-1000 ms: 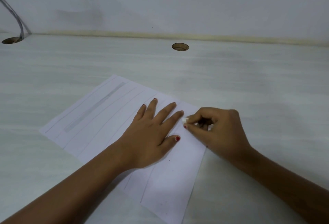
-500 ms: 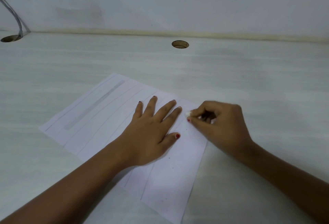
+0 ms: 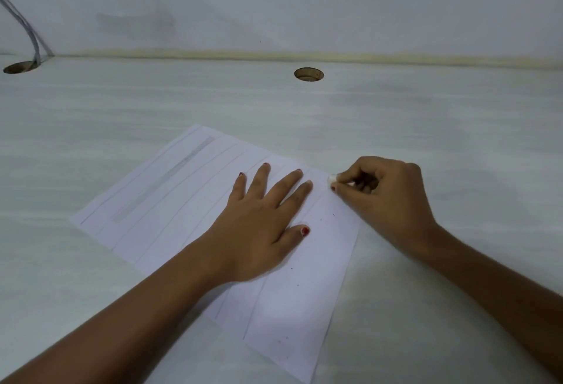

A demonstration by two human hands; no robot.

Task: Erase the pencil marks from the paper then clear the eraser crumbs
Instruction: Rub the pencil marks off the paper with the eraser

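A white sheet of paper [image 3: 170, 200] lies slanted on the pale table, crossed by several long pencil lines and one broad grey band near its left side. My left hand [image 3: 262, 225] presses flat on the sheet's middle, fingers spread and straight. My right hand [image 3: 387, 197] pinches a small white eraser [image 3: 331, 178] between thumb and fingertips, its tip on the paper's far right corner. A few tiny dark crumbs [image 3: 292, 268] dot the near part of the sheet.
The table [image 3: 426, 127] runs back to a white wall. A round cable hole [image 3: 309, 74] sits at the back centre, and another hole [image 3: 19, 67] at the far left has grey cables [image 3: 30, 33] rising from it.
My right hand with the eraser has slid away from me along the paper's right edge toward the far corner. My left hand stays pressed on the sheet.
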